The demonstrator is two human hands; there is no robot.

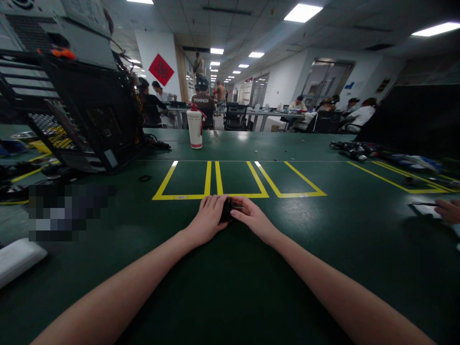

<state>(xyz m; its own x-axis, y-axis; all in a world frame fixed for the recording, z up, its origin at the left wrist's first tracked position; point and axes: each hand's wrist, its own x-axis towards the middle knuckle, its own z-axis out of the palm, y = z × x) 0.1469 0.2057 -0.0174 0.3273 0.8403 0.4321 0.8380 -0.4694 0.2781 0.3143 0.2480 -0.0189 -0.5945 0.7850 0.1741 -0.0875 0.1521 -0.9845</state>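
A small black object (227, 210), its kind too hidden to make out, stands on the green table (223, 287) between my two hands. My left hand (211, 214) is wrapped round its left side and covers much of it. On the other side, my right hand (251, 216) has its thumb and fingertips against the object's right edge. Just beyond the hands, yellow tape (179, 197) marks out several open-sided boxes on the table.
A black computer case (97, 110) rises at the left. A white cup (195, 127) with a red top stands beyond the tape. A black ring (144, 178) and a white object (19, 258) lie left. At the right edge, another person's hand (449, 211) holds a pen.
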